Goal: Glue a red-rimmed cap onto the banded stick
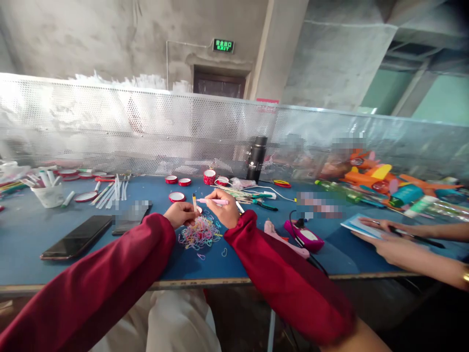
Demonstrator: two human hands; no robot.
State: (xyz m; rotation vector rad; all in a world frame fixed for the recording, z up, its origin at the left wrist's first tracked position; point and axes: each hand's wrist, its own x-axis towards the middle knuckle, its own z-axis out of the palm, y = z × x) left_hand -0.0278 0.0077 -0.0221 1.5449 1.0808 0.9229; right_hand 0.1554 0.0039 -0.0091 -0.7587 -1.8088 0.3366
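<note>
My left hand (181, 214) is closed on a small upright pale strip (194, 201) with a yellow and dark upper end; its exact kind is unclear. In my closed right hand (226, 209) is a pink pen (216, 201), its tip pointing left at the strip, very close to it or touching. Just below both hands lies a loose heap of small pastel clips (201, 233), with a few strays towards the table's front edge. Behind my left hand sits a round red-rimmed lid (176, 197).
Two dark phones (76, 237) lie left. A cup of markers (47, 194) stands farther left. A black bottle (257, 160) stands behind. Right are a pink glue gun (284, 238), a magenta box (305, 236), and another person's hands (392, 242) on a paper pad. Orange toy planes (377, 177) lie beyond.
</note>
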